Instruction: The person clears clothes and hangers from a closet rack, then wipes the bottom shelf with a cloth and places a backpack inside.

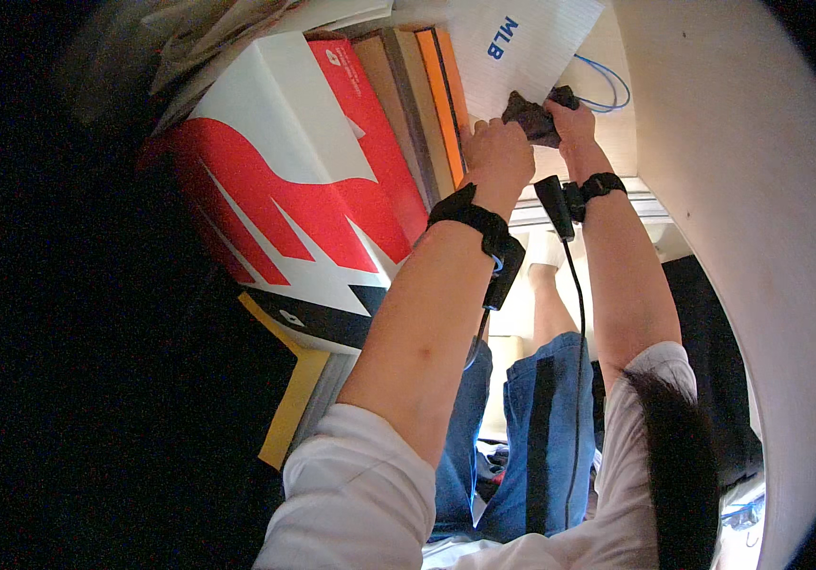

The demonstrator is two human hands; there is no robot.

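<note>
A crumpled piece of dark brown or black cloth (533,122) lies between my two hands, just below a white paper bag. My right hand (575,127) has its fingers closed on the cloth's right end. At the other end, my left hand (499,152) curls against the fabric, its fingertips partly hidden. The ribbed white paper bag (529,53) bears blue lettering and lies tilted beyond my hands. A blue cord handle (611,82) loops out from its right side.
Left of my hands stand a large red and white box (294,164), several brown boxes (397,92) and an orange box (443,92). A pale panel (721,157) rises close on the right. Black devices (504,274) are strapped to both wrists, and a cable (579,320) hangs from the right one.
</note>
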